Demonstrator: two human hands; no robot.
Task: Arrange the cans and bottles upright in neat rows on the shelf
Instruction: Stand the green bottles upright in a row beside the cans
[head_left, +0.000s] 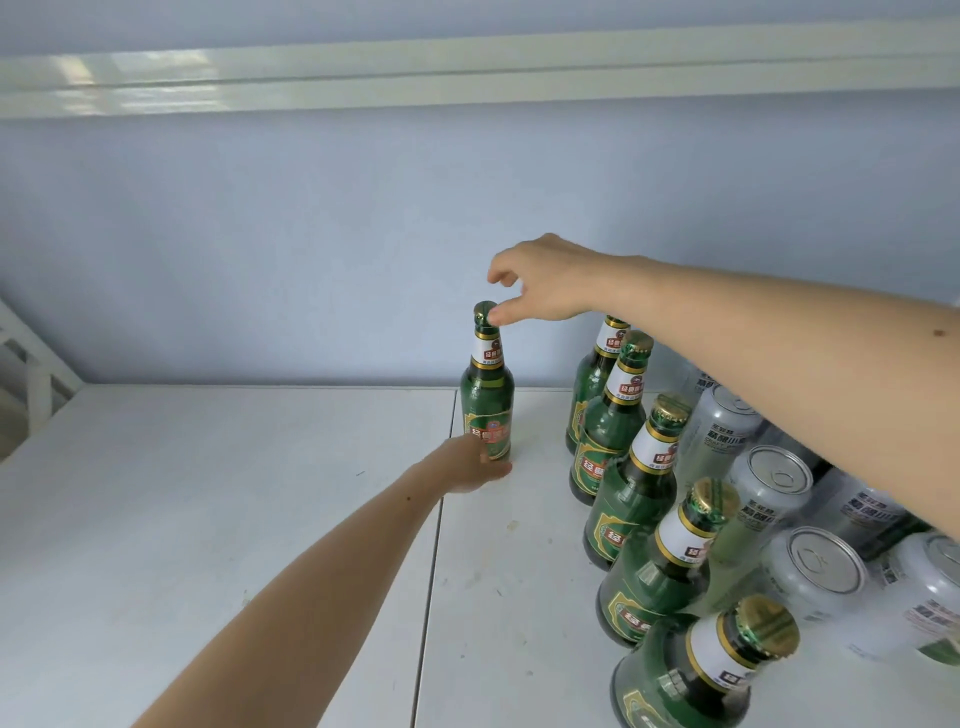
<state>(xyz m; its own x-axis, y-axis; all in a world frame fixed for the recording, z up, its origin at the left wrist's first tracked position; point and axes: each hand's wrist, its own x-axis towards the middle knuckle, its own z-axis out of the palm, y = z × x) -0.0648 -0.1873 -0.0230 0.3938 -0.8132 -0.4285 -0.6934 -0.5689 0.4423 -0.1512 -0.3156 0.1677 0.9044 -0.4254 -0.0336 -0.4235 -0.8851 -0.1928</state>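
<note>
The shelf carries a row of bottles running toward the camera, right of both hands, with cans beyond them under the right forearm. One lone bottle stands upright, long axis vertical, left of the row. The left hand grips its base; the right hand, fingers loosely curled, touches a thumb to its cap. Both are equally near.
</note>
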